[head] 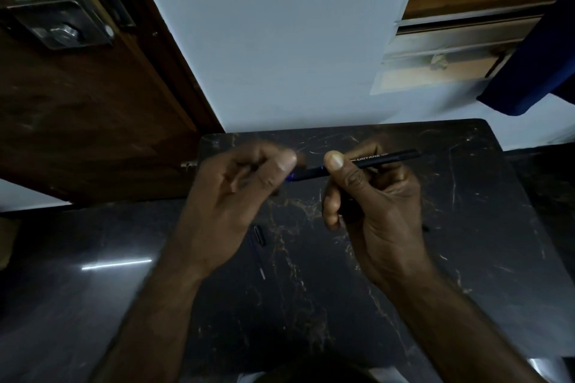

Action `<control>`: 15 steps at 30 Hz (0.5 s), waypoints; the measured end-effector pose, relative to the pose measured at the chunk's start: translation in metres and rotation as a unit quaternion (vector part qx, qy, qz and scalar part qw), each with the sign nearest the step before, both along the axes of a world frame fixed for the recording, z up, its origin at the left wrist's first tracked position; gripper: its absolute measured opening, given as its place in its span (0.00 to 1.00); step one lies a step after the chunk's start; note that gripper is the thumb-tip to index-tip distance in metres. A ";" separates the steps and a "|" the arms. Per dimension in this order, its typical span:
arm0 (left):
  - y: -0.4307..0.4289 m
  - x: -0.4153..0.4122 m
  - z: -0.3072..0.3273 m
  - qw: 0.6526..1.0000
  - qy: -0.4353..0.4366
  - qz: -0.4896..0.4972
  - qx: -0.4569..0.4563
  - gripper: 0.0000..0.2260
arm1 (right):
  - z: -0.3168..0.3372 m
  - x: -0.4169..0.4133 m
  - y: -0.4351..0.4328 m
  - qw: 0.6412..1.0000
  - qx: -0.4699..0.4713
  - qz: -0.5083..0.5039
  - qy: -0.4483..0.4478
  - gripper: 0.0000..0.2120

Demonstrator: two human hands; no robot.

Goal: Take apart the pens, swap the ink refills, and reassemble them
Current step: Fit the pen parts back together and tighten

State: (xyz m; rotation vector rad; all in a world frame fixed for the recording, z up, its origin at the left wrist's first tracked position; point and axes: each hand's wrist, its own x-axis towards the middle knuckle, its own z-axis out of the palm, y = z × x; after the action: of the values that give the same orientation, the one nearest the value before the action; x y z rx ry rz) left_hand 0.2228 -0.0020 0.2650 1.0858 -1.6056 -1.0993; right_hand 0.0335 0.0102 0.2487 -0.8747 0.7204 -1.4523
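Observation:
My right hand (370,205) grips a black pen barrel (382,157) with white lettering, held level above the table and pointing right. A dark blue front part (300,176) sticks out of the barrel's left end. My left hand (236,193) pinches that blue end between thumb and fingers; the tip itself is hidden by the thumb. Below the left hand, a short black pen piece (259,235) and a thin refill (258,258) with a metal tip lie on the table.
The dark marble-patterned table (466,196) fills the middle. A brown wooden door (77,87) with a metal latch stands at the left. A blue cloth (535,65) hangs at the upper right beside a louvred window. The floor around is glossy black.

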 end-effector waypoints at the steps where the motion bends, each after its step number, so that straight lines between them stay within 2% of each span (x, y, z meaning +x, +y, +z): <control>1: 0.001 0.002 0.000 1.000 -0.015 -0.014 0.014 0.11 | 0.000 0.003 0.001 1.000 -0.002 0.002 0.000 0.04; 3: 0.002 0.007 -0.001 0.999 -0.035 -0.028 -0.008 0.10 | 0.001 0.009 0.004 1.000 -0.004 0.001 0.004 0.04; 7: 0.003 0.015 -0.002 0.989 -0.079 -0.016 -0.126 0.06 | 0.005 0.020 0.008 1.000 -0.011 -0.004 0.001 0.05; 12: -0.001 0.021 -0.009 0.948 -0.167 0.001 -0.272 0.06 | 0.001 0.032 0.016 0.999 0.023 -0.028 -0.006 0.06; 15: -0.006 0.025 -0.024 0.932 -0.189 -0.015 -0.309 0.06 | -0.009 0.038 0.021 0.996 0.069 -0.057 -0.011 0.06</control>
State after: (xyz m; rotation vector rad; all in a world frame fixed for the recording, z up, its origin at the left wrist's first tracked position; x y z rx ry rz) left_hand 0.2478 -0.0083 0.2407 0.8660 -2.0805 -0.3423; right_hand 0.0712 0.0311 0.2393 -0.7203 0.8563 -1.4917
